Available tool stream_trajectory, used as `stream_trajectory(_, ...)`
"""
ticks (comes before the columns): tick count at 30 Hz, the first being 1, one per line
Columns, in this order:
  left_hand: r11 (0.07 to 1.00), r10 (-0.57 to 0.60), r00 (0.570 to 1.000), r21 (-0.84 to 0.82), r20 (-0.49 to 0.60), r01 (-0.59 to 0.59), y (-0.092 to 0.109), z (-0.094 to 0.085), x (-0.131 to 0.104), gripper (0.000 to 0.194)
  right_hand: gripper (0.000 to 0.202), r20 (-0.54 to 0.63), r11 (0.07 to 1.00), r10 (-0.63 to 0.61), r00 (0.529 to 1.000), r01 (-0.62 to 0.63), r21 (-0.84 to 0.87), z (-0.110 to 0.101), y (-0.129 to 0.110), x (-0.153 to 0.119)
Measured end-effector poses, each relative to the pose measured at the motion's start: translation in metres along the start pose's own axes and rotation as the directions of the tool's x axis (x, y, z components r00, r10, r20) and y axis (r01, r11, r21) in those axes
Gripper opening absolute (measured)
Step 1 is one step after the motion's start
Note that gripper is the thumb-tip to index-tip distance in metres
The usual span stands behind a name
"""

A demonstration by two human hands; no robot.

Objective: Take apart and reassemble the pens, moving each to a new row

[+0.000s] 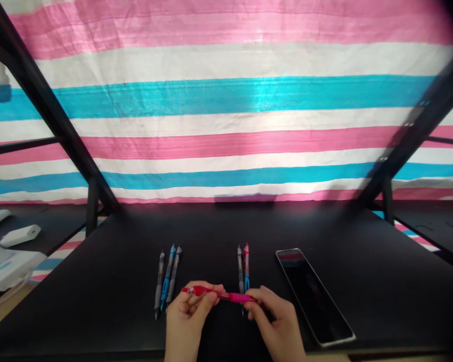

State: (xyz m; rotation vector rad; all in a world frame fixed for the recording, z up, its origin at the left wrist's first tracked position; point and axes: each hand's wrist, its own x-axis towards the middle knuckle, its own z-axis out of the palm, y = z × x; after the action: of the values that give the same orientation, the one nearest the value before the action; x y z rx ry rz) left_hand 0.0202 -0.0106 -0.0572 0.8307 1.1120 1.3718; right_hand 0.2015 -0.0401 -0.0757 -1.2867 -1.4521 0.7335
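Note:
A red pen with a pink grip is held roughly level above the front of the black table. My left hand pinches its red clip end between thumb and fingers. At the other end, my right hand pinches the tip beside the pink grip. To the left lie a grey pen, a blue pen and another grey pen, side by side. Beyond my hands, a grey pen lies beside a pen with a red top and blue grip; their lower parts are partly hidden.
A dark-screened phone lies right of my right hand. Black frame bars rise at both sides, before a striped sheet. At far left are a white adapter and a white box-like object with a cable.

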Motion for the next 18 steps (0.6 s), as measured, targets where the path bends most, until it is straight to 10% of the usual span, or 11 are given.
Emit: stream_trajectory(18, 0.993, -0.086, 0.996, -0.084, 0.027, 0.088, 0.003, 0.001, 0.001, 0.037, 0.033, -0.042, 0.992, 0.021, 0.999, -0.016, 0.125, -0.002, -0.016, 0.003)
